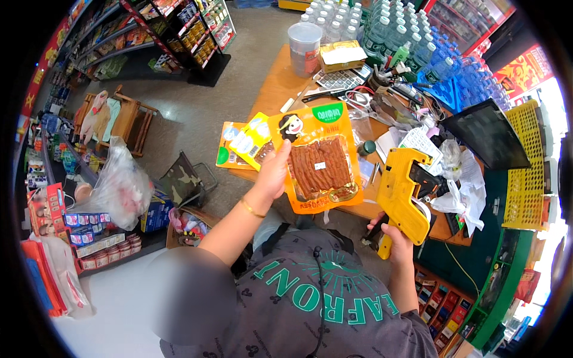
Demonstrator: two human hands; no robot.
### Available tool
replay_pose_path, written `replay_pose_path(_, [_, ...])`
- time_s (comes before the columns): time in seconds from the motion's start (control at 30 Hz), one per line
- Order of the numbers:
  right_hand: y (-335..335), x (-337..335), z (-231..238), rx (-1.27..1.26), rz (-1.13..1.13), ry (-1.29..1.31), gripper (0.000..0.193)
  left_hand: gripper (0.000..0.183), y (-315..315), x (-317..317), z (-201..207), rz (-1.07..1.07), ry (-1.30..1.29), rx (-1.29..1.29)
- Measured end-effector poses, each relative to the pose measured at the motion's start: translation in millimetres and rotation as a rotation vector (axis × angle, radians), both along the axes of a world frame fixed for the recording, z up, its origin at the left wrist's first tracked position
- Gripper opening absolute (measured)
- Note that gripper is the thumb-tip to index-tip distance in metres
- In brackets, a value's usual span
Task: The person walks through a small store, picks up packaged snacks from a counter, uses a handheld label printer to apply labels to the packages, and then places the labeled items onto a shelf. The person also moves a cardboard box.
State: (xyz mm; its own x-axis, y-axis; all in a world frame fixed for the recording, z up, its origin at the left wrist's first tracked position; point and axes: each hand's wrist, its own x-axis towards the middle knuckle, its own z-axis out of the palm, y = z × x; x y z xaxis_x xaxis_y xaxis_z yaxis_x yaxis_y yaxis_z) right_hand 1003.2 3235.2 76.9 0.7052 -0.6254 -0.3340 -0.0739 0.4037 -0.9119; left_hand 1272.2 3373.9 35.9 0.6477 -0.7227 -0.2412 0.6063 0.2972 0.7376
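Observation:
My left hand (pixel 273 173) grips an orange snack packet (pixel 319 158) by its left edge and holds it up, front facing me. Brown strips show through the packet's clear window, with a small white price label stuck at its middle. In my right hand (pixel 395 238) is a yellow price label gun (pixel 403 194), its handle in my fingers and a white label roll (pixel 424 218) in its side. Behind my left hand, a yellow packet (pixel 253 138) and another orange packet (pixel 231 146) lie overlapping on the wooden table's left edge.
The wooden table (pixel 271 89) carries a clear plastic tub (pixel 304 51), a calculator (pixel 339 80), cables and loose bags. Many water bottles (pixel 388 39) crowd its far end. A dark monitor (pixel 486 134) stands at right. Left are a folding stool (pixel 184 179) and shop shelves (pixel 113 42).

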Motion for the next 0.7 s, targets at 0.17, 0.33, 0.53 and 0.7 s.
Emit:
replay_pose_path(0.17, [6.3, 0.4, -3.9, 0.028, -0.002, 0.004, 0.036, 0.038, -35.5, 16.9, -131.9, -0.080, -0.106, 0.351])
replay_pose_path(0.33, [6.9, 0.2, -8.6, 0.087, 0.011, 0.039, 0.034, 0.031, -68.4, 5.6, -138.8, 0.029, -0.459, 0.605])
replay_pose_path(0.53, [10.7, 4.6, -9.4, 0.077, 0.003, 0.025, 0.033, 0.095, -76.0, -7.9, -143.7, 0.071, -0.740, 0.876])
replay_pose_path(0.7, [9.6, 5.9, -7.1, 0.104, 0.027, 0.090, 0.034, 0.102, -81.2, -9.5, -116.5, -0.079, -0.749, 1.025])
